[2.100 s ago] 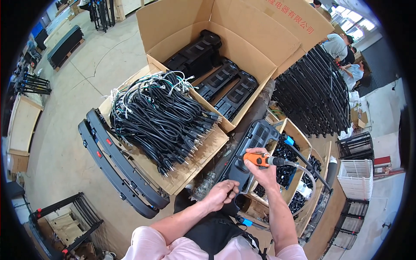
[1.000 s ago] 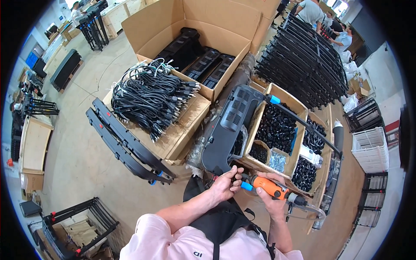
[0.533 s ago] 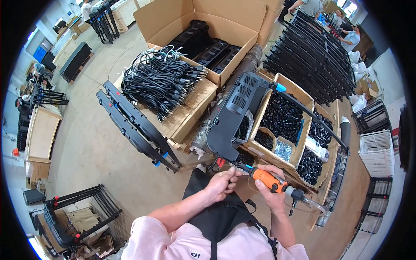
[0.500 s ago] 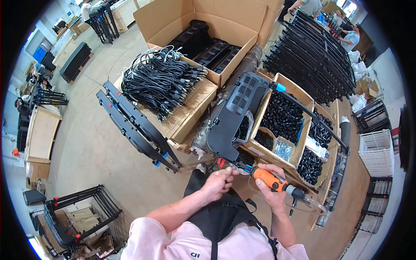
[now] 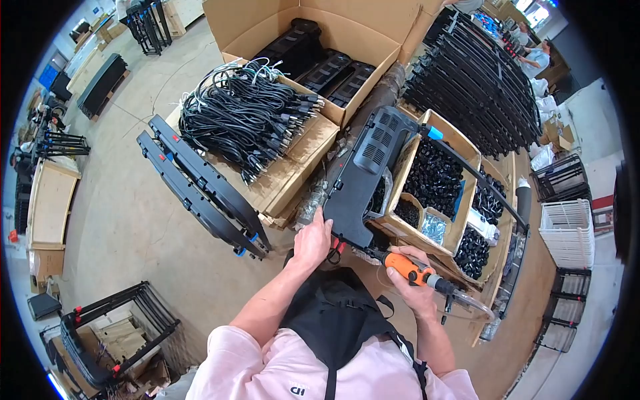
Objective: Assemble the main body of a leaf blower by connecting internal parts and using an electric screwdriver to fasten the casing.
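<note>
A black plastic housing (image 5: 350, 193) with a vented motor hump stands slanted in front of me, joined to a dark tubular frame (image 5: 477, 177) with a blue end piece. My left hand (image 5: 313, 241) grips the housing's near left edge, its index finger lying along the side. In my right hand (image 5: 415, 283) is an orange and black power screwdriver (image 5: 405, 267), with a clear hose at its rear. The tool's tip points left at the housing's lower corner, beside a red part (image 5: 339, 247). Whether the tip touches a screw there is too small to tell.
A wooden bin (image 5: 398, 223) to the right holds black knobs and small fasteners. Bundled black cables (image 5: 250, 113) lie on a carton ahead, before a large cardboard box (image 5: 360, 110) of black parts. Two dark frames (image 5: 200, 193) stand at left. Stacked black frames (image 5: 473, 83) fill the far right.
My left hand has moved from near the screwdriver's tip up and left onto the housing's edge. The screwdriver has shifted slightly left and up, its tip closer to the housing's corner.
</note>
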The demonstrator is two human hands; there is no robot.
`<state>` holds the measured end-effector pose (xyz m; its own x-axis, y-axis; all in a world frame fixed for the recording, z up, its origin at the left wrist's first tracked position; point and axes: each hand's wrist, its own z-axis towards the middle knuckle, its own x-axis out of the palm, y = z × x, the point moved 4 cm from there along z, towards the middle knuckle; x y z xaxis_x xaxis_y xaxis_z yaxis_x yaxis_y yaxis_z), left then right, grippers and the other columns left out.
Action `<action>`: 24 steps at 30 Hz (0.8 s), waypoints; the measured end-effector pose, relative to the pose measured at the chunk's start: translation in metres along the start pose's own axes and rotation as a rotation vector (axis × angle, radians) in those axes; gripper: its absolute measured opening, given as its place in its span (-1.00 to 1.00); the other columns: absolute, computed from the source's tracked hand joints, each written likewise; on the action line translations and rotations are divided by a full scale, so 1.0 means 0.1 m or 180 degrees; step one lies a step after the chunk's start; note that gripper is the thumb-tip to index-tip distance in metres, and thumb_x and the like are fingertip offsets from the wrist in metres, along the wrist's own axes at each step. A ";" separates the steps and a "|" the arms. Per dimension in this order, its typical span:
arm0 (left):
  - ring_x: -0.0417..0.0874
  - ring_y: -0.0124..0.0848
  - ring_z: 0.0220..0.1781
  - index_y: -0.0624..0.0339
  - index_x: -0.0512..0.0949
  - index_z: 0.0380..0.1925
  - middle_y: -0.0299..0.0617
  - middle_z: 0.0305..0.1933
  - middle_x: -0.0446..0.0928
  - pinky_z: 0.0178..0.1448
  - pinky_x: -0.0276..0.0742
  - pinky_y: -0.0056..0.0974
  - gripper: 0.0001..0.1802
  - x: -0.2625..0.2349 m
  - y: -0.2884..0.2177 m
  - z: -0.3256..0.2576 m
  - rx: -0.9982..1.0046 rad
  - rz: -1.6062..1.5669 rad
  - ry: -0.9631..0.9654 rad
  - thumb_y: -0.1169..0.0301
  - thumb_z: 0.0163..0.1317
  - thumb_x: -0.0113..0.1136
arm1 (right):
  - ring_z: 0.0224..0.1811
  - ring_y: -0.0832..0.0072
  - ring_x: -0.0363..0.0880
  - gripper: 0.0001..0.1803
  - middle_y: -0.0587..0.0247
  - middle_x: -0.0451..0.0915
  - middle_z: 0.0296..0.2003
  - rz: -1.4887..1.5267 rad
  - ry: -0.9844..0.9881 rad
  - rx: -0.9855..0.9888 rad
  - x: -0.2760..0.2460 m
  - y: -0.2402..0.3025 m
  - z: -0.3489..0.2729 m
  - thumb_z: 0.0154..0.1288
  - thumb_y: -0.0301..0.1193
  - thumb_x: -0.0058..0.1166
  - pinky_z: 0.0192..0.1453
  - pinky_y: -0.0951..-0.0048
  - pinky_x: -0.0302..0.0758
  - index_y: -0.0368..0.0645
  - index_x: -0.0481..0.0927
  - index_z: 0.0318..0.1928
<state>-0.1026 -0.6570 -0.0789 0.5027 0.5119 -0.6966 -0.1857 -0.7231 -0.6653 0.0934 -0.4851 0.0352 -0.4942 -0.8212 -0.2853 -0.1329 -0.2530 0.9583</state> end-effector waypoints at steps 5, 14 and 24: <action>0.74 0.29 -0.19 0.48 0.27 0.44 0.34 -0.31 0.69 -0.01 0.64 0.23 -0.34 -0.01 0.00 -0.02 0.0055 0.0067 0.0035 0.18 0.56 0.04 | 0.09 0.37 0.73 -0.51 0.11 0.74 0.07 -0.0216 0.0053 0.0027 0.12 -0.03 0.07 0.23 -0.53 0.41 0.27 0.31 0.62 -0.18 0.60 0.17; 0.40 -0.52 -0.55 0.21 0.51 -0.06 -0.35 -0.50 0.45 -0.47 0.30 -0.39 -0.56 0.20 0.66 0.09 -0.1000 -0.3535 0.0274 0.03 0.66 -0.09 | 0.06 0.19 0.78 -0.61 -0.01 0.76 0.03 -0.0745 0.0422 -0.0104 0.33 0.01 0.22 0.16 -0.52 0.42 0.22 0.26 0.66 -0.16 0.62 0.01; 0.42 -0.54 -0.40 0.16 0.52 -0.06 -0.28 -0.25 0.53 -0.46 0.23 -0.46 -0.76 0.33 0.24 -0.39 -0.1532 -0.4979 0.1810 0.27 0.67 -0.08 | 0.03 0.29 0.79 -0.60 0.03 0.76 0.03 -0.0702 0.0371 -0.0085 0.30 -0.06 0.21 0.18 -0.51 0.41 0.18 0.30 0.67 -0.19 0.63 0.04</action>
<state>-0.0575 -0.6763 -0.1072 0.1767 0.6691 0.7219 0.9234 0.1412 -0.3570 0.0617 -0.4975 0.0211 -0.3530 -0.7977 -0.4889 -0.2030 -0.4448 0.8723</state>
